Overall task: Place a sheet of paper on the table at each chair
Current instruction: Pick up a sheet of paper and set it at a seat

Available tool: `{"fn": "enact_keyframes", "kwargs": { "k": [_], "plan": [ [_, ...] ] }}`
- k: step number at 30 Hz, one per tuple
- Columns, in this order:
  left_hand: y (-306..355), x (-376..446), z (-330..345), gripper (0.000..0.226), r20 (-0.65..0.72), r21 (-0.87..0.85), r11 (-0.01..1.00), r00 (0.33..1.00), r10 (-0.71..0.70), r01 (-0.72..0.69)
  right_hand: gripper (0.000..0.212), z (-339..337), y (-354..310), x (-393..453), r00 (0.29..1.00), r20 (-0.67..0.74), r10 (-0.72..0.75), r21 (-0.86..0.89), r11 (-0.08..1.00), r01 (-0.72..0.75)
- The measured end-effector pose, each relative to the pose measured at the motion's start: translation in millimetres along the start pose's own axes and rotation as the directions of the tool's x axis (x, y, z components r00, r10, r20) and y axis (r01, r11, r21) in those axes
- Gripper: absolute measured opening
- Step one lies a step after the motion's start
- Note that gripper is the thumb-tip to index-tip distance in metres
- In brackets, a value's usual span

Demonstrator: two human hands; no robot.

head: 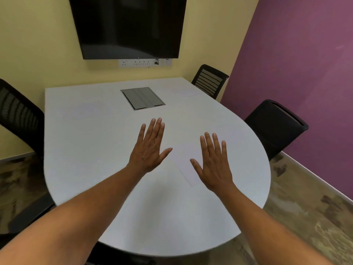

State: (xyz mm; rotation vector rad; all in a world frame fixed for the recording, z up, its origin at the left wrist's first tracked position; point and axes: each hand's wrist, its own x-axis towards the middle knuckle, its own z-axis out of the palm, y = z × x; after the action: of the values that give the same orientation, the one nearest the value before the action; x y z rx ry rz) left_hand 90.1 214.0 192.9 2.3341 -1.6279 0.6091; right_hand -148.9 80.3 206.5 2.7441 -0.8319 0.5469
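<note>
Sheet of paper (184,161): flat on worktop (91,142), near black chair (277,127). Left hand (150,148), right hand (214,165): flat, fingers spread, empty. Advice: square sheet to that chair.

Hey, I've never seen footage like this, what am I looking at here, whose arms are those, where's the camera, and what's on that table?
There is no machine here. A person wears a wide-angle camera on the head, looking forward and down, so the two bare arms are the person's own.

The left hand and right hand are spread flat with straight fingers over a pale rounded table. Neither holds anything.

A white sheet of paper lies on the table between and under the hands; whether the palms touch it is hard to tell. Another faint sheet lies by the far chair. A second chair stands at the right and a third at the left. A grey cable hatch sits in the tabletop, with a dark screen on the wall.
</note>
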Motion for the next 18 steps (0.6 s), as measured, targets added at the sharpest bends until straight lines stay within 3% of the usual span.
{"fn": "enact_keyframes", "kwargs": {
  "k": [8, 11, 13, 15, 18],
  "plan": [
    [34.0, 47.5, 50.9, 0.091, 0.082, -0.023, 0.999, 0.996, -0.04, 0.042, 0.081, 52.9, 64.8, 37.2, 0.994, 0.079, -0.071, 0.108, 0.992, 0.062],
    [47.2, 57.8, 72.3, 0.09, 0.093, -0.052, 0.991, 0.989, -0.114, 0.119, 0.081, 80.3, 87.0, 56.9, 0.991, 0.095, -0.092, 0.18, 0.981, 0.074],
    [61.3, 56.5, 95.0, 0.088, 0.125, -0.135, 0.961, 0.967, -0.223, 0.24, 0.08, 107.6, 99.3, 62.8, 0.99, 0.134, -0.036, 0.265, 0.964, -0.001],
    [82.5, 53.0, 122.5, 0.086, 0.211, -0.238, 0.87, 0.897, -0.389, 0.433, 0.078, 142.6, 117.5, 59.6, 0.974, 0.224, 0.033, 0.373, 0.92, -0.117],
    [113.1, 42.4, 160.1, 0.082, 0.404, -0.328, 0.63, 0.707, -0.58, 0.704, 0.074, 191.7, 144.6, 44.2, 0.923, 0.382, 0.039, 0.428, 0.878, -0.215]
  ]
}}
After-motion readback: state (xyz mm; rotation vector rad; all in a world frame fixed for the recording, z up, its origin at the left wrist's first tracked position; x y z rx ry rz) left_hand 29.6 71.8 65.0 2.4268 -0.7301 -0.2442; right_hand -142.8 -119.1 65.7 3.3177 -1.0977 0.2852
